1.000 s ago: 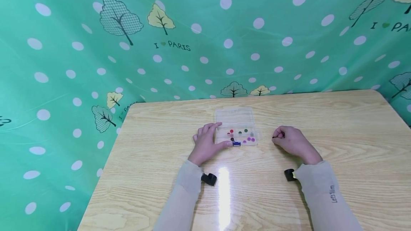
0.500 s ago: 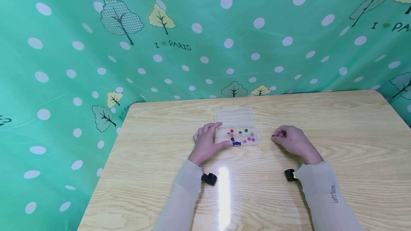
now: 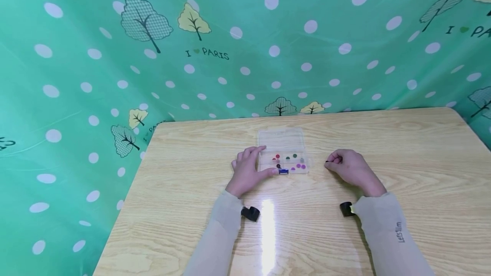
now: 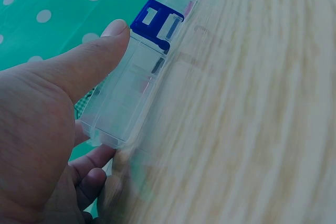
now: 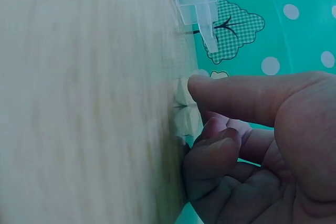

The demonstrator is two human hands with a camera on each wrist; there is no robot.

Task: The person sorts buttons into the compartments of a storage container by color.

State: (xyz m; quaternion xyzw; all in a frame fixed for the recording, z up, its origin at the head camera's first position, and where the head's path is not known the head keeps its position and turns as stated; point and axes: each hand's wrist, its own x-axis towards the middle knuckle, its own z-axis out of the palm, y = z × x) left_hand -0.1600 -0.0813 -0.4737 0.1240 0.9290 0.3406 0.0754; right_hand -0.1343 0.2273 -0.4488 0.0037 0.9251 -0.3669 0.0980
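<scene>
A clear plastic compartment box [image 3: 264, 165] lies on the table, its see-through lid [image 3: 281, 139] folded back away from me. My left hand [image 3: 245, 173] holds the box at its left end, thumb along the front beside the blue latch [image 4: 157, 23] and fingers around the far side. Red pieces [image 3: 277, 156], green pieces [image 3: 295, 155], purple pieces [image 3: 298, 166] and a dark piece [image 3: 278, 166] sit in separate compartments. Right of the box, my right hand [image 3: 348, 167] pinches a tiny black piece [image 3: 327, 162] between thumb and forefinger; the right wrist view hides it.
The wood-grain table [image 3: 184, 233] extends to both sides. Behind it hangs a green dotted curtain [image 3: 215, 93] with printed trees. A black wrist camera [image 3: 250, 213] hangs under the left sleeve, another wrist camera [image 3: 346, 208] under the right.
My right hand has shifted very slightly, and less of the black piece shows at its fingertips. The left hand and the box have stayed in place.
</scene>
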